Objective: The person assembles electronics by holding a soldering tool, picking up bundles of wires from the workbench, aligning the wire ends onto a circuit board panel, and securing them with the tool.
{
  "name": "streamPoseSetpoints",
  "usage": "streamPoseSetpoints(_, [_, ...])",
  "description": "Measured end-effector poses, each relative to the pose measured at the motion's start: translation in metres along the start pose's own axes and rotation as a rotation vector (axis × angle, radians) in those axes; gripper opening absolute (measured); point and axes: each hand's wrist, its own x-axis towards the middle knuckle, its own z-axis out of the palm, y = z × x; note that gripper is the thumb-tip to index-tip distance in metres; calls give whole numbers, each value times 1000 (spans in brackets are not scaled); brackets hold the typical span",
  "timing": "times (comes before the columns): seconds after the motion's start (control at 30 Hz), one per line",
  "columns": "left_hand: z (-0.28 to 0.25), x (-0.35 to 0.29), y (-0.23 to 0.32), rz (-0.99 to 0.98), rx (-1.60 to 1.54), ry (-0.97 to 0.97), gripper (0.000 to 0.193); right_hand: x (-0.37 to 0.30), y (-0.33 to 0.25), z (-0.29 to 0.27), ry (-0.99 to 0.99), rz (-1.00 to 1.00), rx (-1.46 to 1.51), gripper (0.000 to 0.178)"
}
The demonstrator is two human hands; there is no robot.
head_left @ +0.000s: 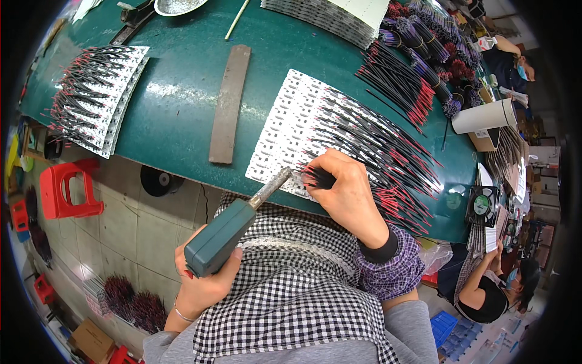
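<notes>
My left hand (203, 288) is closed around the handle of a dark green soldering gun (221, 233). Its metal tip reaches the near edge of a white circuit board panel (282, 130), close beside the fingers of my right hand (351, 191). That hand is closed on several short black wires (320, 178), held over the panel's near part. Rows of black wires with red ends (364, 130) spread across the panel's right side. What the tip touches is partly hidden by my fingers.
Left on the green table (176, 115) lies another wired panel (115, 97). A brown flat bar (230, 106) sits between the panels. Stacked boards (333, 18), a metal dish (179, 6) and wire bundles (424, 42) stand farther back. A co-worker (491, 291) sits at right; a red stool (70, 189) stands left.
</notes>
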Motion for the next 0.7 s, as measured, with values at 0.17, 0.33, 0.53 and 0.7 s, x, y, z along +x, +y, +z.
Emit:
streamPoseSetpoints(0.17, [-4, -4, 2, -12, 35, 11, 23, 0, 0, -1, -9, 14, -9, 21])
streamPoseSetpoints(0.33, [1, -5, -6, 40, -14, 39, 21, 2, 2, -1, -12, -14, 24, 20])
streamPoseSetpoints(0.53, [0, -3, -2, 2, -52, 9, 19, 3, 2, -2, -32, 10, 49, 19])
streamPoseSetpoints(0.7, [-2, -3, 4, -22, -4, -23, 18, 0, -1, -1, -32, 32, 22, 19])
